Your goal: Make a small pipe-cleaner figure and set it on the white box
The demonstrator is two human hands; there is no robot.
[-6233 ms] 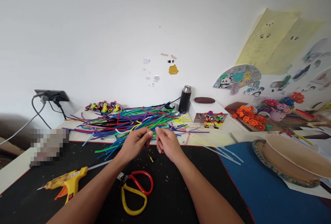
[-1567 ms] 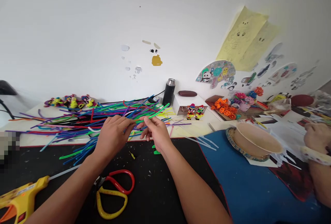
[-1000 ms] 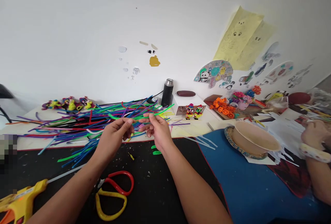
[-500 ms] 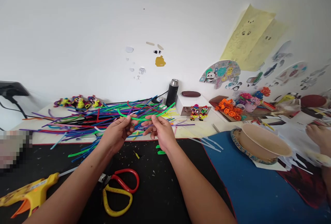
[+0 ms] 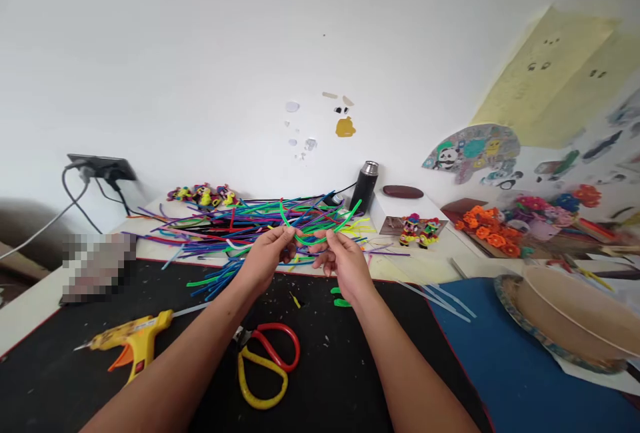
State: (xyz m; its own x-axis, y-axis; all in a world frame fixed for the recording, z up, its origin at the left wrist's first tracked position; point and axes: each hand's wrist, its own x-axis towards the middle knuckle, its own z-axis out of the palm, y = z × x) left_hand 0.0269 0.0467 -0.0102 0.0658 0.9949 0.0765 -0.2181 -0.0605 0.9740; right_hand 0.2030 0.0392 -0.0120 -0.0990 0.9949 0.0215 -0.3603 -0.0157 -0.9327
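Between my two hands a green pipe cleaner (image 5: 309, 241) is held up, curved into a wide U with both ends rising. My left hand (image 5: 273, 249) pinches it on one side, thumb against forefinger. On the other side my right hand (image 5: 343, 261) grips it the same way, its other fingers curled. Behind them spreads a loose heap of coloured pipe cleaners (image 5: 200, 229), mostly purple, blue and green. Short bent green pieces (image 5: 342, 302) lie on the black mat just below my right hand. Scissors (image 5: 263, 399) with one red and one yellow handle rest near my left forearm, their blades partly hidden.
A yellow glue gun (image 5: 133, 339) lies at the left on the black mat (image 5: 330, 379). Pipe-cleaner figures (image 5: 411, 229) stand by a white box (image 5: 403, 206) and a dark flask (image 5: 365, 187). At the right, a large bowl (image 5: 575, 306) sits over a blue mat (image 5: 480, 353).
The view has turned left, so everything sits further right. The green pipe cleaner has gone from a shallow curve to a deeper U. Another person's hand at the right has left the view.
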